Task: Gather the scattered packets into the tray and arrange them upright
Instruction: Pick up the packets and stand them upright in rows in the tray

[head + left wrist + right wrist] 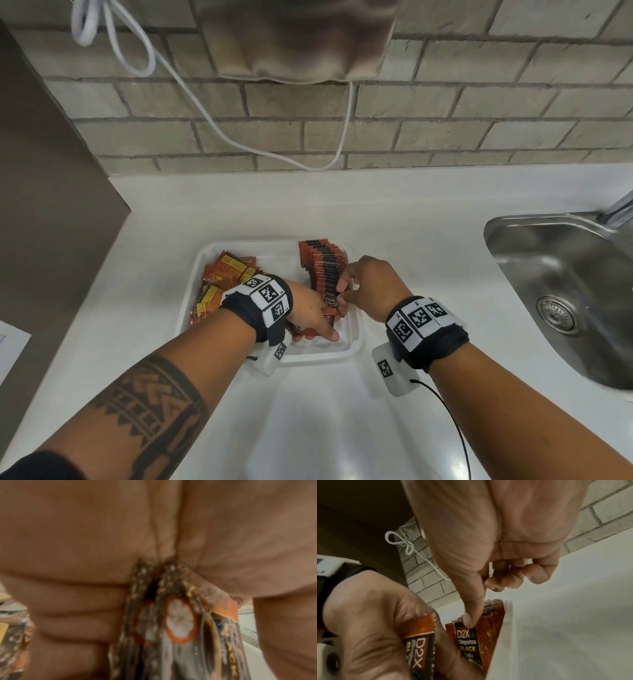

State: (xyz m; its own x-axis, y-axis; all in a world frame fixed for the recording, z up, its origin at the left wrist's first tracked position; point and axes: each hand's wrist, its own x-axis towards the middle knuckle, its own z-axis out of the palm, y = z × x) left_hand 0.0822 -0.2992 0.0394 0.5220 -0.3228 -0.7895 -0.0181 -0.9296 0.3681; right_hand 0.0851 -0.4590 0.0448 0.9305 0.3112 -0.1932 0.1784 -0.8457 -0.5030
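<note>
A person works over a white plastic tray (354,346) on a pale countertop (394,212), sorting small coffee sachets. One row of sachets (325,267) stands upright along the tray's right wall, front to back, too tightly packed to count. One loose heap of sachets (222,277) lies flat in the tray's left half, yellow label panels facing up, their print too small to read.

The left hand (310,317) reaches across the tray's near end, fingers curled round a small bundle of sachets (421,646); the left wrist view shows at least three serrated edges pressed into the palm. The right hand (368,286) hovers at the near end of the upright row, its thumb (471,616) pressing the top of the front sachet (467,642) while the other fingers curl inward, gripping nothing.

The front sachet reads "D2X", "BLACK" and "Coffee"; the bundle's top sachet also shows "D2X".

One steel sink (565,294) sits at right. One white cord (205,113) loops down the grey brick wall (445,137) behind.
</note>
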